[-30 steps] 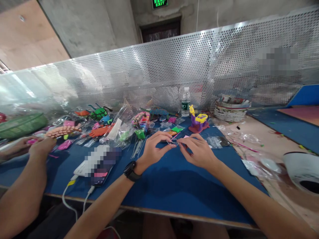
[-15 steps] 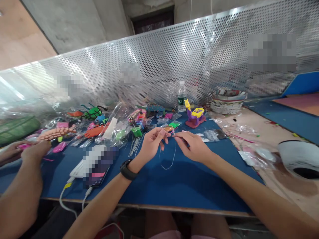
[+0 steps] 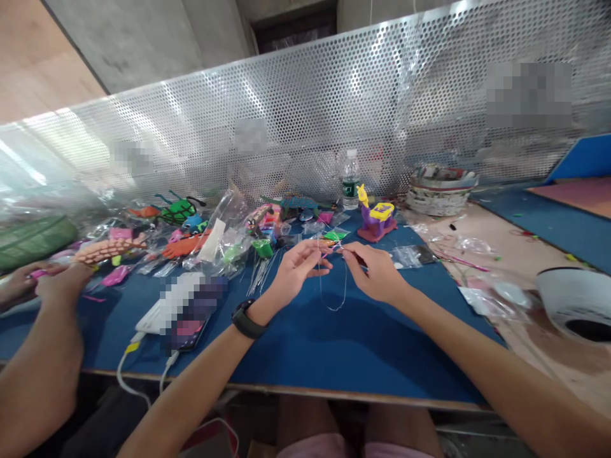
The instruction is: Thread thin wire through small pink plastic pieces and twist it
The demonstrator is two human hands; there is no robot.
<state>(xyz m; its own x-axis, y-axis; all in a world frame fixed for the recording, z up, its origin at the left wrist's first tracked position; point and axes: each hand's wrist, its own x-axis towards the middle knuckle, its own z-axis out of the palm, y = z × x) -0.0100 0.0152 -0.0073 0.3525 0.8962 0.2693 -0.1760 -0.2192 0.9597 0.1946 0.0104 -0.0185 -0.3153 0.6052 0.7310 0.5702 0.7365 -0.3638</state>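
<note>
Two hands meet over the blue mat (image 3: 305,343), and between them we hold a thin wire (image 3: 334,299). Our left hand (image 3: 298,273) pinches one end with thumb and forefinger closed on it, the other fingers loosely curled. Our right hand (image 3: 377,273) pinches the other end the same way, fingertips nearly touching those of the left. The wire hangs down from both pinches in a slack loop just above the mat, near the middle of the table. We cannot tell whether the small orange bit at our fingertips is part of the wire or lies behind it.

A black watch (image 3: 247,319) sits on our left wrist. Left of it lie a phone (image 3: 191,318) and a white charger with cables running off the table edge. Behind our hands we see clear bags with coloured pieces, a bundle of wires (image 3: 260,277), a purple and yellow toy (image 3: 377,222) and a water bottle (image 3: 351,181) against the perforated metal screen (image 3: 305,121). A white bowl (image 3: 575,305) stands far right. At far left another person's hands (image 3: 52,283) hold something pink, beside a green basket (image 3: 33,238).
</note>
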